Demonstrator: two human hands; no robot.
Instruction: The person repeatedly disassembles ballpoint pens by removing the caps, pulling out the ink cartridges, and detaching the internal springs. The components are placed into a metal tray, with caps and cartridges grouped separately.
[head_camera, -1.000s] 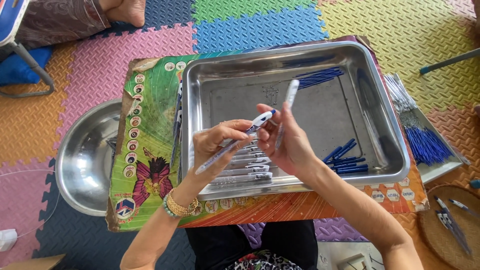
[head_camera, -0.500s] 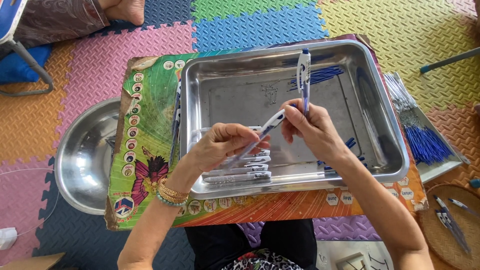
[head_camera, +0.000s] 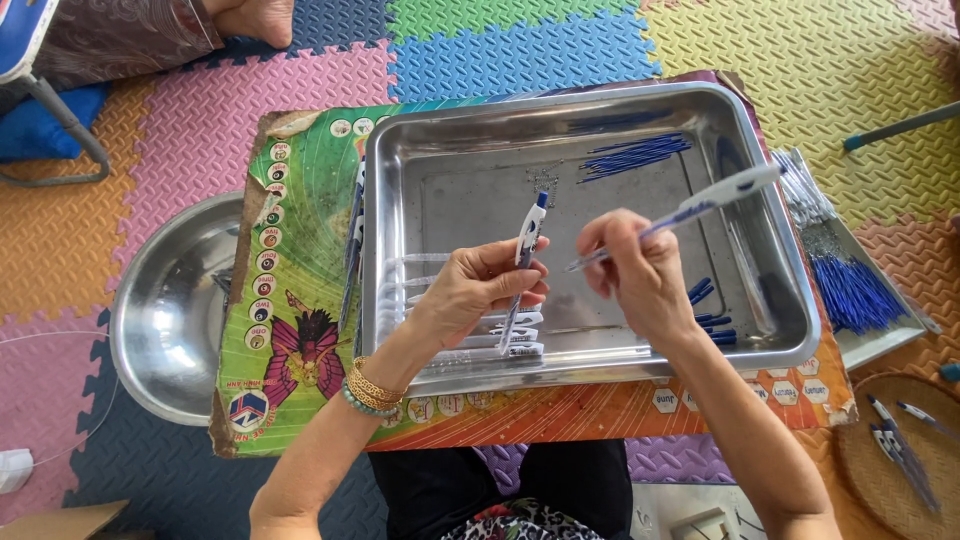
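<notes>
A: The white-and-blue pen (head_camera: 527, 250) in the left hand (head_camera: 478, 290) stands almost upright over the steel tray (head_camera: 440, 130), its blue tip up. Thumb and fingers are pressed together around its lower barrel.

B: And the right hand (head_camera: 635, 275)?

A: It pinches a second pen (head_camera: 690, 212) between thumb and fingertips. That one lies slanted, blue-banded end up towards the tray's right wall, clear tip down towards the left hand. The two pens are near each other but do not touch.

B: What lies in the tray?

A: A row of finished white pens (head_camera: 505, 335) at the near edge, just under the left hand. A bundle of blue refills (head_camera: 635, 157) lies at the far side, and a few short blue parts (head_camera: 708, 318) lie close beside the right wrist.

B: What is the tray on?

A: A colourful board (head_camera: 300, 300) with a butterfly picture, laid on foam floor mats (head_camera: 520, 50). A round steel bowl (head_camera: 175, 310) sits partly under the board's left side. To the right, a smaller tray (head_camera: 880, 340) holds many more blue refills (head_camera: 850, 292), and a woven basket (head_camera: 880, 470) holds a few pens.

B: Anyone else?

A: Another person's foot (head_camera: 255, 18) shows at the top left.
</notes>
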